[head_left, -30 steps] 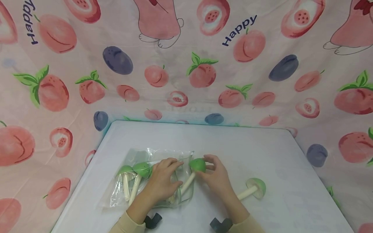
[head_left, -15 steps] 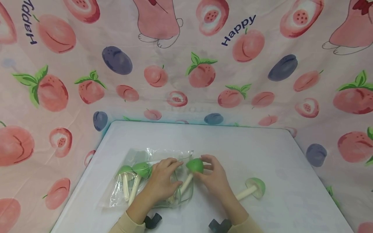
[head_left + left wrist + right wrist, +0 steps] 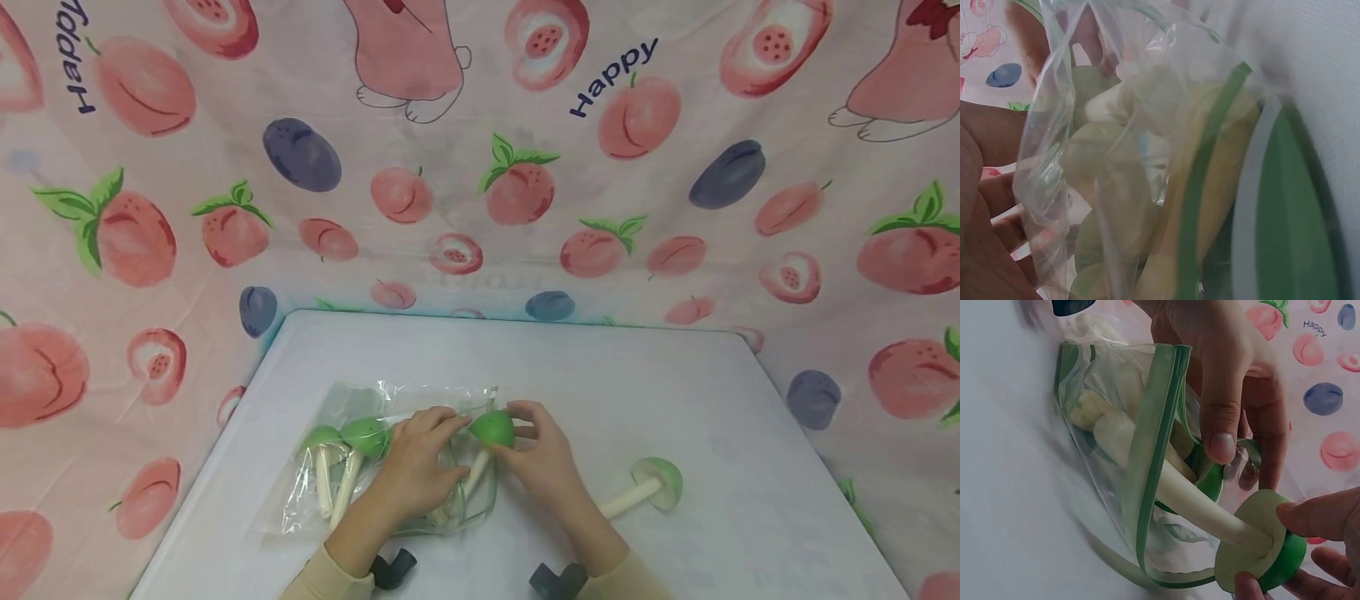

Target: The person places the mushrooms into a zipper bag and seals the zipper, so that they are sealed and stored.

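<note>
One mushroom (image 3: 492, 430) is pinched by its cap between the thumb and fingers of the right hand (image 3: 543, 467), which are closed only as far as the cap's width allows; its stem runs ahead of the grip through the mouth of the bag (image 3: 1159, 419), while the cap sits just outside. Left of that grip, the left hand (image 3: 420, 467) rests over the bag with thumb and fingers parted about its lip, though we cannot tell whether they pinch the film. We take the step in hand to be bagging this mushroom stem first; the next move, we judge, calls for a push leftward from the grip until the cap clears the lip, with the mouth kept wide. Past the left hand we see bagged mushrooms (image 3: 365, 437), and right of the grip a loose mushroom (image 3: 662, 485) lies on the table (image 3: 525, 358)
</note>
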Demonstrator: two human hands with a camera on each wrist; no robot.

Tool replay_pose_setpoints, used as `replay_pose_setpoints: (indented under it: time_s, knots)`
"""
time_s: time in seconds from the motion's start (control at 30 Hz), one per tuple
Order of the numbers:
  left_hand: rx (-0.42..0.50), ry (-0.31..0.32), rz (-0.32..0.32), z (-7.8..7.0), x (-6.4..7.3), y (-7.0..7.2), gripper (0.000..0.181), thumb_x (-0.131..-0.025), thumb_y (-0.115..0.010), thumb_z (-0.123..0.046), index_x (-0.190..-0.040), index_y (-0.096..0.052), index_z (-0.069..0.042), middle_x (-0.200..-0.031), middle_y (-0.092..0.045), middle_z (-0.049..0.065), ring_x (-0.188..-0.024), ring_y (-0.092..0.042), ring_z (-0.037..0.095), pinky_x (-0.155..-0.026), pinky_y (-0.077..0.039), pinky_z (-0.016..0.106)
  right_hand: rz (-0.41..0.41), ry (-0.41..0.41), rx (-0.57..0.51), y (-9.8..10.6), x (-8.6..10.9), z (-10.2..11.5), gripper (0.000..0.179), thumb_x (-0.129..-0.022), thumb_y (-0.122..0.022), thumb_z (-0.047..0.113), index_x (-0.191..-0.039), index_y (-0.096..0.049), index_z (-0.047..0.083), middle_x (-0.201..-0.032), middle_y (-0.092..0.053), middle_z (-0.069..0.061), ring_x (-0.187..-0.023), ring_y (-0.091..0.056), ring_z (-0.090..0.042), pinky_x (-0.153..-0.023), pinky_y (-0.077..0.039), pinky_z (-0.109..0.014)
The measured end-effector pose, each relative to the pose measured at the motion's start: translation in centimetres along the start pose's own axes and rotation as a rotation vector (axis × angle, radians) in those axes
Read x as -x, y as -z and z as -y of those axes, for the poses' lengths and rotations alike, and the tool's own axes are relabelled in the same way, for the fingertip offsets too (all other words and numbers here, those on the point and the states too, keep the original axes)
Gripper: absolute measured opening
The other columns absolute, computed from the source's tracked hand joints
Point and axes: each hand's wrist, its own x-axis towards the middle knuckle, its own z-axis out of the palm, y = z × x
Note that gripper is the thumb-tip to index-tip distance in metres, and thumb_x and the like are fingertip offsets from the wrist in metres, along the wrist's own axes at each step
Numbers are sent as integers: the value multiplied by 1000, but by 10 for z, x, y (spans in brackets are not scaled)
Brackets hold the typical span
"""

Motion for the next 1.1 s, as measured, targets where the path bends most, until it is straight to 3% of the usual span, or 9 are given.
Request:
replay_pose_setpoints:
  time_s: [0.43,1.1]
  knots:
    - [-9,2,2,0,1,0,68,-79,-95,-28,-141,-69,-21,-137,-67,0,-132,-61,28,-109,-45,55,31,-16,-23,-6,-6,-2,79,-87,-90,17,-155,-48,15,-138,-65,-15,-124,-71,-40,-91,-66,-45]
    - [-4,-12,12,0,1,1,67,-79,-96,-27,-141,-70,-20,-138,-67,1,-132,-61,28,-108,-46,55,25,-43,-27,-18,-9,-11,71,-87,-90,16,-148,-54,12,-138,-65,-17,-127,-69,-42,-91,-66,-46]
